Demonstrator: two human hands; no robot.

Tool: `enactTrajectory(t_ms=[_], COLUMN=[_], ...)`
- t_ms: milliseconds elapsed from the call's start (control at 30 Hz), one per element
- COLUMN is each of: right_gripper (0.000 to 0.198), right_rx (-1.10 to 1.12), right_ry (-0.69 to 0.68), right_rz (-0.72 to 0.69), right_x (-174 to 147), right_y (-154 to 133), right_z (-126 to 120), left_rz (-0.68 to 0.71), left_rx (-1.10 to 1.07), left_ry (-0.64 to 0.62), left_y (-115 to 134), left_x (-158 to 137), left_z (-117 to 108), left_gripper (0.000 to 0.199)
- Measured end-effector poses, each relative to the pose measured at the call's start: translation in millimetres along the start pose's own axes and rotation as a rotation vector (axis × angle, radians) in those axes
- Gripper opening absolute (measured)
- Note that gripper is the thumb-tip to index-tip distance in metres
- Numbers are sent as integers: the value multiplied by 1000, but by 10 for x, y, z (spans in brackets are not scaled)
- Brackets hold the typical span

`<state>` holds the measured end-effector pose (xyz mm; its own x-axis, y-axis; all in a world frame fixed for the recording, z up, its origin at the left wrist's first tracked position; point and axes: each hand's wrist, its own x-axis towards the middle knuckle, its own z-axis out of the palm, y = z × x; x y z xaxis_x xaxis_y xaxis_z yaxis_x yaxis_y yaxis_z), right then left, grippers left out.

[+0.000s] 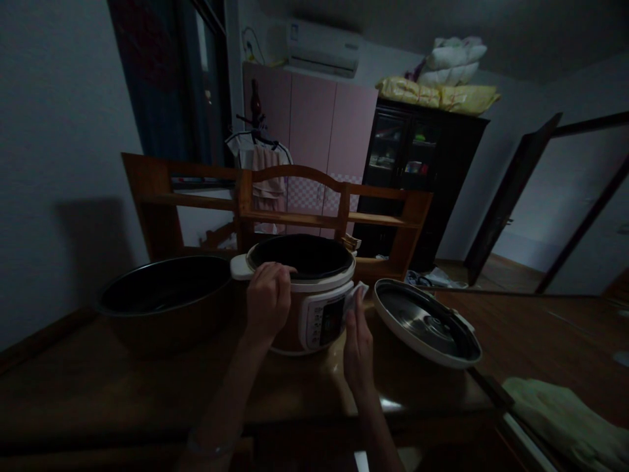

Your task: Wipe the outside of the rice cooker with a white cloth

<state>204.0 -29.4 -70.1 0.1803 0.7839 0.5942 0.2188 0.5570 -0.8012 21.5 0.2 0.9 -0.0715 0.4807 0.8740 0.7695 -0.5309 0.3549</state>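
Observation:
An electric pressure cooker [289, 328] with a white rim and a front control panel stands on the wooden desk [275, 393]; its round opening is dark inside. My left hand [268, 298] is closed over the cooker's near rim, fingertips curled inside. My right hand [358, 347] presses a thin white cloth or tissue [360, 290] against the cooker's side, just right of the panel. Its fingers are straight and held together. The cooker's lid [427, 321] rests upside down to the right, its metal inner side facing up.
A large dark round pot [167, 314] sits left of the cooker, near the wall. Behind everything rises a wooden shelf rack [295, 216]. A pale green cloth [565, 413] lies at the lower right, beyond the desk's edge.

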Motion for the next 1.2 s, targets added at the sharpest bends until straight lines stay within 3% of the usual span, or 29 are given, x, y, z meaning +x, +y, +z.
enactTrajectory(t_ms=[133,267,400,533,733,900,1033,1200], right_gripper=[52,52,52,53,54,54,53,54], right_rx=[-77,-170,-138,-141,-260,-238,-161,-205], right_ry=[-44,-135,-21,0,-166,-147,-31,-26], right_rz=[-103,-146,-54,-81,-189,-47,26,-99], right_x=[-54,-222,-96,-26,-455,-684,-552,-291], right_y=[-58,1,34,-28,39,268,285,6], right_z=[124,113,69,144,259,216,199,268], left_rz=[-107,-104,-96,-106,-72,-61,-22,4], left_rx=[-68,-70,-72,-93,-88,-83,-48,-25], left_ry=[79,78,35,16,21,22,7,6], left_y=[38,28,13,23,21,3,-10,-16], left_x=[8,27,22,16,23,25,33,37], left_z=[84,68,6,-16,4,-2,-8,-4], left_gripper=[55,60,61,58,51,50,44,42])
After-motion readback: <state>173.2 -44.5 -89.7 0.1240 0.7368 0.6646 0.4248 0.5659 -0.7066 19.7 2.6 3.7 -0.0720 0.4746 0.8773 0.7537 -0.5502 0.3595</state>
